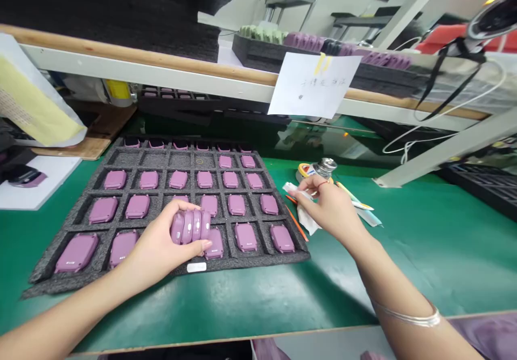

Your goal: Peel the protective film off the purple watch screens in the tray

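My left hand (pixel 167 236) is wrapped round several purple smartwatch cases (pixel 190 227), held side by side in a row over the front of a dark foam tray (pixel 250 260). More purple watch cases (pixel 76 252) lie face down in the tray's compartments, one in each. To the right of the tray, my right hand (pixel 329 203) has its fingers closed at a crumpled white cloth (pixel 309 221) on the green table. The fingertips are partly hidden by the hand. An orange stick (pixel 297 221) lies beside the cloth, along the tray's edge.
Behind my right hand stand a metal-topped bottle (pixel 325 166) and a yellow tape roll (pixel 302 171). A pen (pixel 355 195) lies nearby. A shelf (pixel 161 63) with a hanging paper note (pixel 315 85) crosses above the table. A slanted white post (pixel 428 158) stands at right.
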### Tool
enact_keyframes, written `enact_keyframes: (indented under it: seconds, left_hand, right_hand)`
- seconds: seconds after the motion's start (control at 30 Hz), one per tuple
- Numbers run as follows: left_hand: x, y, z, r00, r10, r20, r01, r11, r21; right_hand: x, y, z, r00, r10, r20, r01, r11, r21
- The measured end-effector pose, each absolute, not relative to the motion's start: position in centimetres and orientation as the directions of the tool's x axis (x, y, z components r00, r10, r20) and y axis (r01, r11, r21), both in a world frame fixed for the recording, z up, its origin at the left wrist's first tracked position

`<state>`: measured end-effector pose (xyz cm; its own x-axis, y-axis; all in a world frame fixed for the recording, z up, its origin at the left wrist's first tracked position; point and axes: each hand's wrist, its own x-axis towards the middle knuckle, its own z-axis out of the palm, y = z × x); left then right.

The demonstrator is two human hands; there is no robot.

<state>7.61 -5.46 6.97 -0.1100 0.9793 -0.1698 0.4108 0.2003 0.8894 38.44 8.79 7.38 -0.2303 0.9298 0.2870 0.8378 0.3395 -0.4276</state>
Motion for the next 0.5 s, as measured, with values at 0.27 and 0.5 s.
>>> enact_keyframes:
  seconds: [0.27, 0.5]
  left_hand:
    - [7.5, -5.5, 7.1, -0.103, 0.981, -0.166, 0.423, 0.194, 0.885]
    - [7.8, -5.7, 7.4, -0.100, 0.978, -0.182, 0.379, 0.207, 0.902]
  right_hand:
    - [43.8, 9.0, 5.8, -0.176, 0.956, 0.235, 0.867, 0.264, -0.424]
    - [45.7, 9.5, 4.7, -0.291, 0.908, 0.302, 0.841, 0.393, -0.371]
